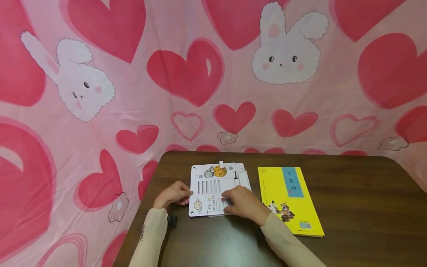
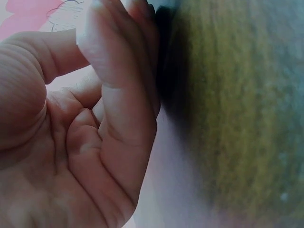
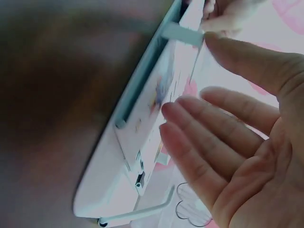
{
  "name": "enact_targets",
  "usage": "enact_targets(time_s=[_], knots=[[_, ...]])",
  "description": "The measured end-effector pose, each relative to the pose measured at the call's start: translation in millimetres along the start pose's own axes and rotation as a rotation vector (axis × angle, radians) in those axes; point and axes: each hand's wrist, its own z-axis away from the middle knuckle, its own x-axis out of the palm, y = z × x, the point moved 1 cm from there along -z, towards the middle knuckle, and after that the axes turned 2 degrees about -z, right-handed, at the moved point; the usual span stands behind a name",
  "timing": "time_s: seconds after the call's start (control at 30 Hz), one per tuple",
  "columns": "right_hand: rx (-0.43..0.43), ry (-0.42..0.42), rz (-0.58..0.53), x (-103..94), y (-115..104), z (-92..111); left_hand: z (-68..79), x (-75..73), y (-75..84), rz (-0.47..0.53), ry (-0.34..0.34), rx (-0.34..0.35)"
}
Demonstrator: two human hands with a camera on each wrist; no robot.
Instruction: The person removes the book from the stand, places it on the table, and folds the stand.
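A white book stand [image 1: 200, 174] with slots, a printed astronaut, planets and "Tiny universe" lies on the table. My left hand [image 1: 175, 193] is at its left edge, thumb and bent fingertips pinching the border. In the left wrist view, curled fingers [image 2: 126, 104] show, but the pinched edge is hidden. My right hand [image 1: 241, 202] is over the stand's lower right part. There, the right wrist view shows the thumb tip at a pale tab [image 3: 183, 34] on the edge, with the other fingers [image 3: 209, 133] loosely extended beside the printed face.
A yellow book [image 1: 277, 189] with a blue title panel lies right of the stand, close to my right forearm. The brown wooden table [image 1: 360, 200] ends at a pink heart-and-rabbit cloth [image 1: 240, 89]. A thin bent leg [image 3: 142, 213] sticks out from the stand.
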Motion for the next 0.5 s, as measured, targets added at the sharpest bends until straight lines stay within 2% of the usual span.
enact_targets(time_s=[0.13, 0.23, 0.37, 0.5], knots=[[0.014, 0.032, -0.061, -8.8, 3.6, -14.0, 0.8, 0.0, 0.1, 0.007, 0.007, -0.010], [0.075, 0.051, -0.091, -14.2, 5.4, -25.9, 1.9, 0.0, 0.1, 0.011, 0.013, -0.021], [0.135, 0.064, -0.083, -18.6, 8.4, -42.3, 1.9, 0.1, -0.9, 0.012, 0.021, -0.030], [0.152, 0.086, -0.078, -22.2, 14.3, -58.0, 0.7, 1.2, -0.6, 0.016, 0.025, -0.035]])
